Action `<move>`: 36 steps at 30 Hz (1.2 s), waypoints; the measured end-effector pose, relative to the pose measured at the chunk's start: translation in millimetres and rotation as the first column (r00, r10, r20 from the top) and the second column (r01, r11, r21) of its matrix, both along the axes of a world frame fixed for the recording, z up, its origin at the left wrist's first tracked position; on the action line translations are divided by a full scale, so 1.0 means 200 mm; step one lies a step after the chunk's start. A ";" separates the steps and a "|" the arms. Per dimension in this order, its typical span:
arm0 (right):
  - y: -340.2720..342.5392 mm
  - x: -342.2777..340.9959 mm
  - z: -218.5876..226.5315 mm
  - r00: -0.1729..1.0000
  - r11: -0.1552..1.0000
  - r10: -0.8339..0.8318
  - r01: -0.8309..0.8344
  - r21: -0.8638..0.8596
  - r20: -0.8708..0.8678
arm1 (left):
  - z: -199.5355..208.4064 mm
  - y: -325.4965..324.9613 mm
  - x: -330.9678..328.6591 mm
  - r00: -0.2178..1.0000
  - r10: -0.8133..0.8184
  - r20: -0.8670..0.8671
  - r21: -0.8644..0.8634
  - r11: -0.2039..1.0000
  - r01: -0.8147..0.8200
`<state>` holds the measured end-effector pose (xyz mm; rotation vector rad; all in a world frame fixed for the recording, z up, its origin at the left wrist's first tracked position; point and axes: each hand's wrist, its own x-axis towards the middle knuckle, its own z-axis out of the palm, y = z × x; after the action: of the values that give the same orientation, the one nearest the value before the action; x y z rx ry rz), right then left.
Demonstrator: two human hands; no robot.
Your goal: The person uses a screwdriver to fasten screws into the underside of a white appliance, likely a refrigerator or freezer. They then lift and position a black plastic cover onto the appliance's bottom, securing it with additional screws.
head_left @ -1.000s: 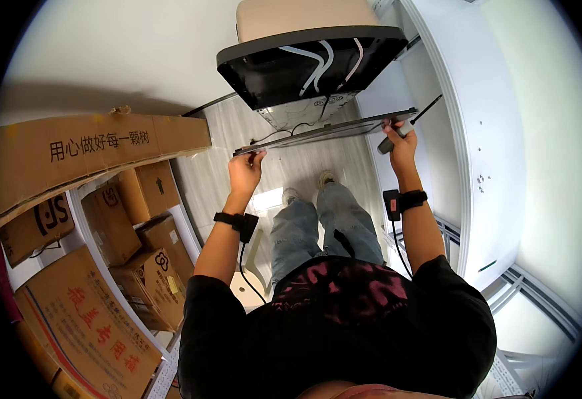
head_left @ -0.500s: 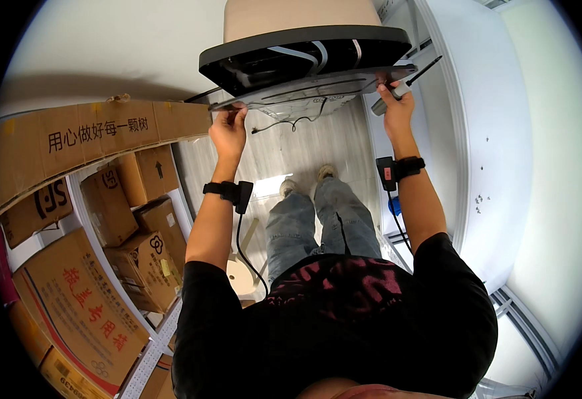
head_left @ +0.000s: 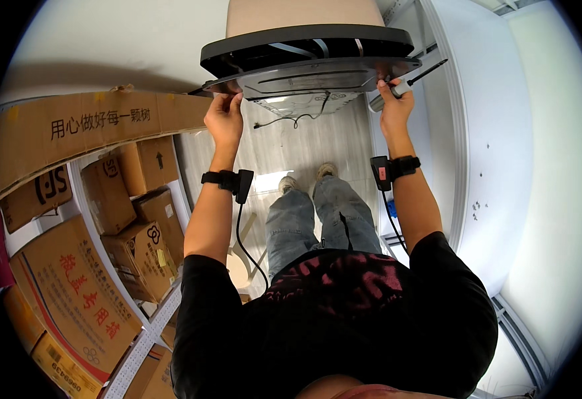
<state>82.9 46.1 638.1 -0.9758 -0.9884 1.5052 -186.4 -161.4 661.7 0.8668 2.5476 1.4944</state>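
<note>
A thin, dark grey panel with pressed ridges is held at both ends, just under a black-edged appliance with a beige body. My left hand is closed on the panel's left end, thumb and fingers pinching its edge. At the other end, my right hand grips the panel's edge and also keeps a screwdriver in its fingers. The screwdriver has a grey handle, and its dark shaft points up to the right. Whether the panel touches the appliance I cannot tell.
On the left, a long cardboard box lies above racks of cartons. A dark cord hangs below the panel. White shelving stands close on the right. A pale round stool is partly hidden by my left arm.
The panel's left end has risen with my left hand, and its ridged face shows more fully. My right hand has barely moved and still holds the screwdriver.
</note>
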 end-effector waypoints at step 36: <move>-0.06 -0.14 0.00 0.946 0.978 -0.199 0.177 0.107 0.257 | 0.17 0.15 -0.09 0.922 -0.278 0.269 0.137 0.959 0.249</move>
<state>54.0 34.0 638.0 -1.1995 -1.1036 1.1853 -204.6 -131.1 696.2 0.8897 2.0753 1.5441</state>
